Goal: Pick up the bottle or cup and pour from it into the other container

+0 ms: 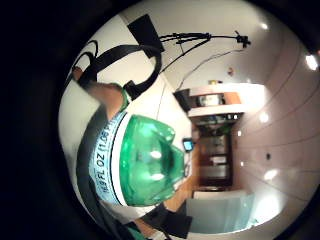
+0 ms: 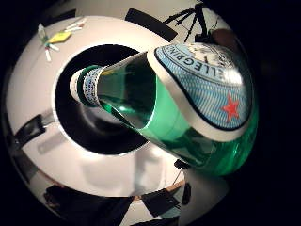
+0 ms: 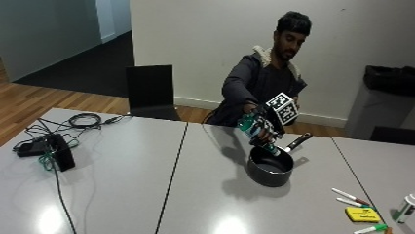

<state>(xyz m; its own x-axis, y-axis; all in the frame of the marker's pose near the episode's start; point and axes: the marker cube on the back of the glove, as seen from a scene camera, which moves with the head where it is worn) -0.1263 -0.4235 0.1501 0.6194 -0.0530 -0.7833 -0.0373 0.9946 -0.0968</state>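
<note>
In the outside view my gloved right hand (image 3: 264, 124) grips a green glass bottle (image 3: 256, 132) with a blue and white label. The bottle is tilted steeply, its neck pointing down over the open top of a dark saucepan (image 3: 270, 166) on the grey table (image 3: 129, 180). The thumb side palm view shows the bottle (image 2: 188, 103) close to the palm, its capped neck (image 2: 87, 86) hanging over the black inside of the pan (image 2: 84, 132). The little finger side palm view fills with the bottle's green base (image 1: 150, 160) and label. I see no liquid stream.
The pan's black handle (image 3: 298, 142) points away toward the person. Marker pens (image 3: 350, 197) and a yellow pad (image 3: 361, 214) lie near the table's right front. A black device with cables (image 3: 55, 151) sits at the left. A black chair (image 3: 150, 91) stands behind the table.
</note>
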